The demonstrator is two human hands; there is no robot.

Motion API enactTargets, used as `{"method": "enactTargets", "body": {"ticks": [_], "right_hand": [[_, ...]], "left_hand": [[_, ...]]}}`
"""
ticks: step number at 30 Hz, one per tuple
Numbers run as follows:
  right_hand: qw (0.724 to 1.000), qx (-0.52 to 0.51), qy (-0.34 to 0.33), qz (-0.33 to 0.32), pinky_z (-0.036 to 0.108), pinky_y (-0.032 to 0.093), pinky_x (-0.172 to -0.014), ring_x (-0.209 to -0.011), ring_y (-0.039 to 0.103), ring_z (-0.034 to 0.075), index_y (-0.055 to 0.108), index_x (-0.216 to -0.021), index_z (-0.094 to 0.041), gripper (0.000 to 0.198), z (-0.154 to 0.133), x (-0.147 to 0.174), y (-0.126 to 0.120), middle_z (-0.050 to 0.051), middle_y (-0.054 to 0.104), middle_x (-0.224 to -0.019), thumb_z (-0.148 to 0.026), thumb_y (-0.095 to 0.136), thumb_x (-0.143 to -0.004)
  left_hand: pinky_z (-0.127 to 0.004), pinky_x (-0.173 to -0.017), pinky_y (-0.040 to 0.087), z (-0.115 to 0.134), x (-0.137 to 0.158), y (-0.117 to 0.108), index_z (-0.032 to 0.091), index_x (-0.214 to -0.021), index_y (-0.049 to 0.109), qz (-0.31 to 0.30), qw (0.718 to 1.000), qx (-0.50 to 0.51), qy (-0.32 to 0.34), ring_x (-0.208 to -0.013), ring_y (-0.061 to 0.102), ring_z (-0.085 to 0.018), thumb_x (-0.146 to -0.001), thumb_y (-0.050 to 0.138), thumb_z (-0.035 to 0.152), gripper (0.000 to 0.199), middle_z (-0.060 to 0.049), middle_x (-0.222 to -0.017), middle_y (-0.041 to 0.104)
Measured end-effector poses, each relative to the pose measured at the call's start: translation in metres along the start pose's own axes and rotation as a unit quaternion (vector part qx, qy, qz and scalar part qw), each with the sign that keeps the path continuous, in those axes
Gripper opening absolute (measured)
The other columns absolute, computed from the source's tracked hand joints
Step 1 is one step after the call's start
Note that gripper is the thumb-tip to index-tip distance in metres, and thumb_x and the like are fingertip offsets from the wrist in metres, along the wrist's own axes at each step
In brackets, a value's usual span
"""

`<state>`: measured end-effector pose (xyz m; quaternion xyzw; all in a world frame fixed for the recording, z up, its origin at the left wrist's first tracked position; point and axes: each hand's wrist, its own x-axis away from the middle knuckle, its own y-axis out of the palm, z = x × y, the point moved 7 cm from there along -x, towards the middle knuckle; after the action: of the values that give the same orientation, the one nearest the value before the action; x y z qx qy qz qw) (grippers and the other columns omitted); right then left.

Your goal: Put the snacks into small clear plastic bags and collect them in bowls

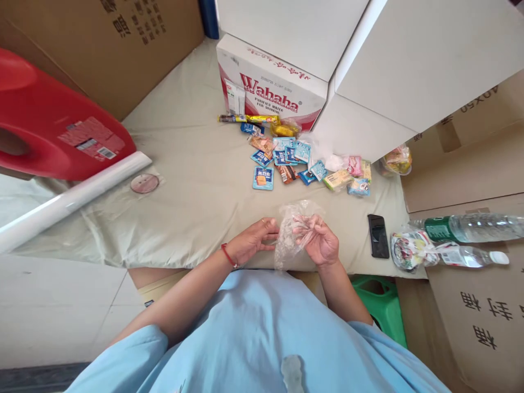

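A crinkled clear plastic bag point(286, 240) hangs between my hands above the front edge of the cloth-covered table point(196, 191). My right hand point(321, 243) is closed on the bag's upper right part, fingers showing through the film. My left hand point(254, 240), with a red string bracelet at the wrist, is beside the bag's left edge. Its fingers are apart and extended; they hold nothing that I can see. Beyond the bag lie several small snack packets, among them a blue packet point(262, 178) and a green-and-yellow packet point(338, 180).
A Wahaha water carton point(272, 82) stands behind the packets. To the right are a black phone point(378, 236), plastic bottles point(470, 226) and cardboard boxes point(458, 158). On the left, a white roll point(77, 199) lies by a red jug point(61, 114) and a round pinkish disc point(144, 183).
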<state>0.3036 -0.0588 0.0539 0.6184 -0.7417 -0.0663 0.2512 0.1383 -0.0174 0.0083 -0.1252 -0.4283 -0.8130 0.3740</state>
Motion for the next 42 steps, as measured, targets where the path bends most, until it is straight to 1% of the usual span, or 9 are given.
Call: {"method": "enactTargets", "body": {"ticks": [3, 6, 13, 17, 20, 26, 32, 38, 42], "right_hand": [[0.999, 0.0, 0.035, -0.03, 0.032, 0.054, -0.05, -0.071, 0.068, 0.021, 0.044, -0.08, -0.025, 0.035, 0.009, 0.004, 0.011, 0.01, 0.073, -0.107, -0.052, 0.065, -0.079], [0.999, -0.023, 0.042, -0.017, 0.029, 0.052, -0.048, -0.06, 0.062, 0.016, 0.046, -0.083, -0.025, 0.036, 0.014, 0.006, 0.013, 0.005, 0.071, -0.093, -0.053, 0.069, -0.079], [0.992, 0.04, -0.051, 0.106, 0.023, 0.054, -0.054, -0.059, 0.061, 0.01, 0.051, -0.087, -0.025, 0.039, 0.001, -0.003, -0.013, -0.003, 0.062, -0.079, -0.054, 0.077, -0.083], [0.96, 0.144, -0.122, 0.204, 0.021, 0.051, -0.048, -0.058, 0.062, 0.01, 0.052, -0.091, -0.025, 0.04, -0.01, -0.006, -0.034, -0.005, 0.061, -0.078, -0.059, 0.073, -0.086], [0.941, 0.189, -0.145, 0.239, 0.019, 0.043, -0.039, -0.047, 0.055, 0.008, 0.052, -0.093, -0.025, 0.039, -0.017, -0.009, -0.042, -0.008, 0.058, -0.071, -0.059, 0.069, -0.089], [0.981, 0.09, -0.005, 0.172, 0.013, 0.019, -0.031, -0.036, 0.033, 0.002, 0.052, -0.088, -0.024, 0.046, -0.012, -0.025, -0.046, -0.011, 0.052, -0.061, -0.053, 0.084, -0.073], [0.985, 0.039, 0.032, 0.162, 0.012, 0.019, -0.033, -0.036, 0.029, 0.0, 0.054, -0.087, -0.023, 0.051, -0.017, -0.025, -0.053, -0.012, 0.05, -0.058, -0.048, 0.092, -0.064], [0.987, 0.065, 0.083, 0.124, 0.012, 0.017, -0.032, -0.035, 0.027, 0.0, 0.058, -0.085, -0.022, 0.048, -0.009, -0.027, -0.053, -0.01, 0.051, -0.055, -0.047, 0.093, -0.063], [0.986, 0.057, 0.077, 0.138, 0.013, 0.018, -0.032, -0.036, 0.027, 0.0, 0.06, -0.087, -0.022, 0.049, -0.002, -0.032, -0.048, -0.009, 0.055, -0.058, -0.048, 0.092, -0.062]], "left_hand": [[-0.033, -0.08, 0.055, 0.0, -0.009, 0.018, 0.02, -0.109, 0.071, -0.059, 0.998, 0.003, 0.012, -0.096, 0.073, -0.024, -0.07, 0.092, 0.046, 0.052, -0.01, -0.103, 0.077], [-0.034, -0.077, 0.055, -0.001, -0.013, 0.023, 0.017, -0.099, 0.073, -0.06, 0.997, 0.053, 0.024, -0.081, 0.074, -0.023, -0.062, 0.096, 0.037, 0.049, -0.009, -0.09, 0.078], [-0.028, -0.068, 0.053, 0.023, -0.003, -0.004, 0.02, -0.091, 0.069, 0.008, 0.996, 0.042, 0.078, -0.069, 0.067, -0.015, -0.055, 0.097, 0.023, 0.047, 0.0, -0.08, 0.072], [-0.021, -0.058, 0.043, 0.031, 0.002, -0.022, 0.02, -0.079, 0.062, 0.032, 0.993, -0.041, 0.108, -0.058, 0.054, -0.009, -0.055, 0.097, 0.024, 0.044, 0.007, -0.064, 0.058], [-0.022, -0.064, 0.046, 0.034, 0.002, -0.03, 0.019, -0.076, 0.061, 0.039, 0.989, -0.066, 0.128, -0.067, 0.058, -0.01, -0.057, 0.096, 0.026, 0.041, 0.004, -0.072, 0.061], [-0.029, -0.072, 0.054, 0.041, 0.003, -0.041, 0.021, -0.09, 0.062, 0.042, 0.994, -0.028, 0.095, -0.067, 0.063, -0.011, -0.058, 0.095, 0.022, 0.046, 0.007, -0.073, 0.057], [-0.029, -0.073, 0.051, 0.057, 0.006, -0.064, 0.017, -0.091, 0.07, 0.08, 0.982, -0.149, 0.081, -0.072, 0.062, -0.013, -0.052, 0.095, 0.032, 0.049, 0.002, -0.079, 0.066], [-0.031, -0.072, 0.049, 0.086, 0.008, -0.1, 0.019, -0.074, 0.072, 0.137, 0.923, -0.348, 0.091, -0.073, 0.061, -0.019, -0.055, 0.088, 0.04, 0.032, -0.001, -0.072, 0.068], [-0.03, -0.073, 0.052, 0.103, 0.015, -0.101, 0.021, -0.089, 0.066, 0.232, 0.925, -0.258, 0.154, -0.079, 0.065, -0.018, -0.067, 0.085, 0.045, 0.038, 0.0, -0.081, 0.067]]}}
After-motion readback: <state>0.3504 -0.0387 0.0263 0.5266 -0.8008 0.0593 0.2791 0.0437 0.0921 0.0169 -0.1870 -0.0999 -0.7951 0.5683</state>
